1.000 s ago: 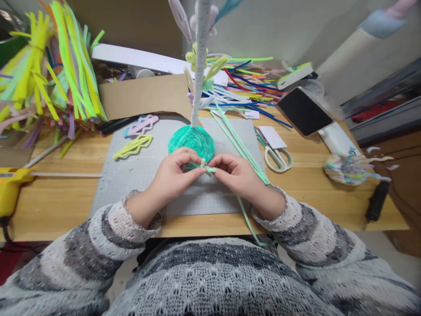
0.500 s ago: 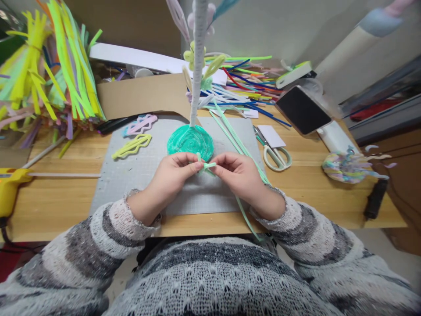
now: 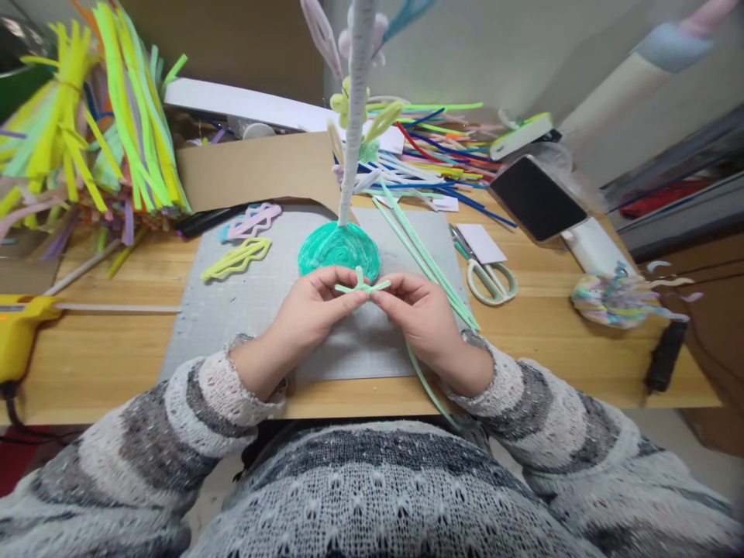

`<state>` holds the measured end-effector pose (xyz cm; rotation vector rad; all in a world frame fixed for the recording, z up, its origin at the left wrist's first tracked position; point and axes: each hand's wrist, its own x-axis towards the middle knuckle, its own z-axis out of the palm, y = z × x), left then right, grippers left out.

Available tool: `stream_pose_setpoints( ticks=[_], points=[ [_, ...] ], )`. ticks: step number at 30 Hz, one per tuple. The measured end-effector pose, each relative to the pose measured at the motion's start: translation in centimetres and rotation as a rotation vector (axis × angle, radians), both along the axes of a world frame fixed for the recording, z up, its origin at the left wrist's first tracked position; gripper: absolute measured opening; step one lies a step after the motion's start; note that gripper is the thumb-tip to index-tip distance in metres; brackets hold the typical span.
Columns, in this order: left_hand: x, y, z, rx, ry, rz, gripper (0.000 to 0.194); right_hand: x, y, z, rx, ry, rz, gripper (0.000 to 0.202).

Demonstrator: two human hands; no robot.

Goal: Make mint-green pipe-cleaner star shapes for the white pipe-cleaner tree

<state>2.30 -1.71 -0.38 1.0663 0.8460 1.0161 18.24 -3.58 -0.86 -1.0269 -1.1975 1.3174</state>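
Between my fingertips is a small piece of pale green pipe cleaner point(image 3: 359, 277), bent into several short arms. My left hand point(image 3: 317, 304) pinches it from the left, and my right hand point(image 3: 415, 310) pinches it from the right. A long green strand point(image 3: 423, 378) hangs below my right hand toward the table edge. Just beyond my hands stands a round teal base point(image 3: 339, 249) with an upright white-wrapped stem point(image 3: 356, 116) bearing pastel flowers and leaves. Loose light green pipe cleaners point(image 3: 427, 263) lie on the grey cutting mat point(image 3: 232, 322) to the right.
Yellow zigzag pieces point(image 3: 237, 260) and pink-blue ones point(image 3: 253, 222) lie on the mat's left. Scissors point(image 3: 493, 280) and a phone point(image 3: 539, 198) are at right. A yellow glue gun point(image 3: 20, 333) sits at left, below bundled pipe cleaners point(image 3: 133, 116). A pastel ring point(image 3: 607, 298) lies far right.
The green piece has turned in my fingers, so its arms now spread outward with one pointing up. Both hands stay close together, still pinching it. The view has shifted slightly.
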Motion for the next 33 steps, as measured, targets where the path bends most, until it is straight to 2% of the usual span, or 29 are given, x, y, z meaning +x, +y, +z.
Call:
stream_pose_setpoints(
  ticks=[4,14,23,28,33],
  points=[
    [0.0,-0.1,0.2,-0.016,0.034,0.011,0.024,-0.1,0.0,0.0,-0.002,0.061,0.006,0.015],
    [0.3,-0.4,0.2,-0.101,0.023,0.074,0.027,-0.3,-0.3,-0.2,0.019,0.05,-0.002,0.017],
    [0.4,-0.3,-0.1,-0.101,-0.043,0.092,0.022,-0.1,-0.3,-0.3,-0.058,0.099,0.023,0.019],
    [0.4,-0.1,-0.7,-0.121,-0.066,0.087,0.023,-0.1,-0.4,-0.3,0.064,0.023,-0.018,0.012],
    [0.3,-0.4,-0.6,-0.07,0.056,0.147,0.027,0.0,-0.9,-0.3,0.279,-0.289,-0.06,0.003]
  ],
)
